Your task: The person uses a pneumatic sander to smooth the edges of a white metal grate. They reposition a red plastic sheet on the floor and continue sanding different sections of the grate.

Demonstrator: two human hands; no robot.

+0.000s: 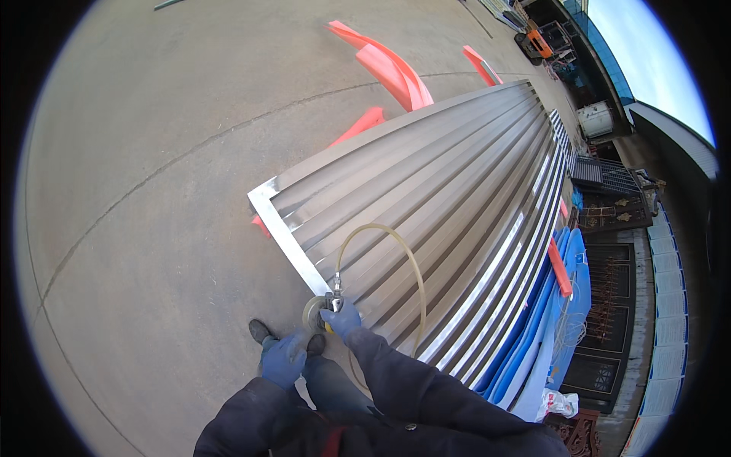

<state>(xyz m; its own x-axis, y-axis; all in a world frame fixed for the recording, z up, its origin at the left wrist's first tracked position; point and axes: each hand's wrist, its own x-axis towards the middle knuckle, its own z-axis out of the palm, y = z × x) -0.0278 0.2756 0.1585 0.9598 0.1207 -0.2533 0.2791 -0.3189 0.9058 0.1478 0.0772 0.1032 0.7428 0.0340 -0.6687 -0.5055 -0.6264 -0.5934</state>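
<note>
My right hand (pixel 346 317), in a blue glove, is closed around a small air sander (pixel 333 303) with a round pad. The tool is at the near corner of a long slatted metal panel (pixel 426 183); I cannot tell whether the pad touches it. A clear yellowish hose (pixel 421 282) loops from the sander's fitting over the slats and back by my right sleeve. The panel's end bar (pixel 289 238) shines bright silver, while most slats look dull grey-brown. Left of the tool and lower, my left hand (pixel 282 364), also blue-gloved, hangs apart from the panel, its fingers blurred.
Pink-red beams (pixel 392 76) stick out from beneath the panel on its far left side. To the right lie blue sheets (pixel 567 297), a red block (pixel 560 268) and dark metal gates (pixel 601 343). An orange forklift (pixel 539 44) stands far off. My shoes (pixel 260 330) are on concrete.
</note>
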